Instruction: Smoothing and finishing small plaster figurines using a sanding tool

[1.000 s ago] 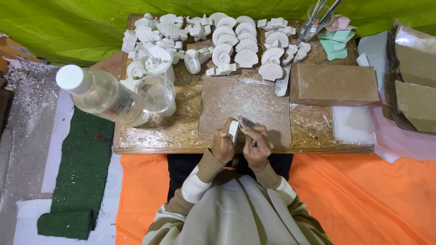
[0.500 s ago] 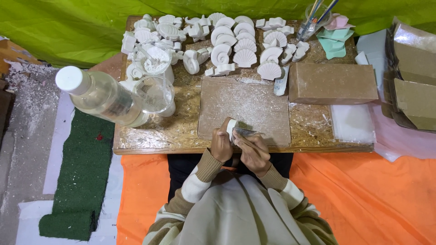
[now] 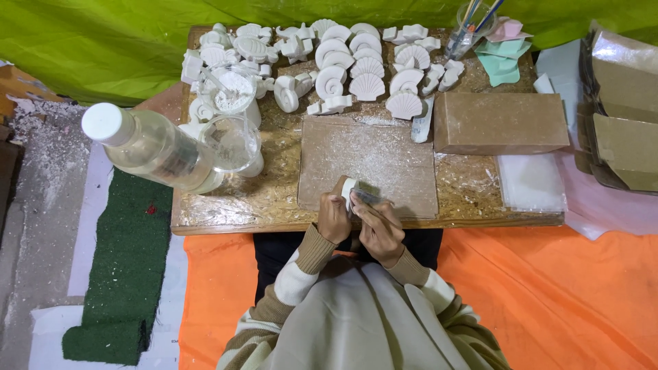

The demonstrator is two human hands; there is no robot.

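a low wooden surface is set between a green sheet and an orange cloth. a brown box lies at its right, folded cartons beyond it. a clear bottle with a white cap and a clear jug stand at the left. a small white cast piece is held over a dusty board at the near edge, gripped by the left hand, with a small tool pinched in the right hand fingers.
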